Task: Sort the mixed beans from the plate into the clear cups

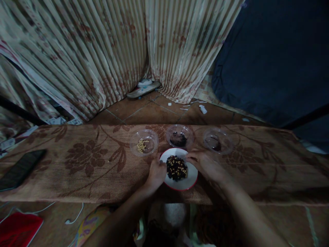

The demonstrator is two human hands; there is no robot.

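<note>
A white plate with a red rim (192, 176) holds a heap of dark and yellowish bean-like pieces (177, 168). My left hand (157, 171) grips the plate's left edge, thumb over the rim. At the plate's upper right, my right hand (203, 163) is closed on a thin pale utensil (182, 156) reaching over the plate; whether it is a fork or a spoon is too dim to tell. Behind the plate stand three clear plastic bowls: the left bowl (153, 136) has yellowish grains, while the middle bowl (189, 132) and right bowl (226, 140) have dark pieces.
A brown flowered cloth (102, 185) covers the low table. A dark phone (23, 168) lies at its left end. Beyond are striped curtains (123, 44), a skateboard-like board (144, 90) and litter on the tiles. Below left are a white cable (77, 218) and a red object (19, 228).
</note>
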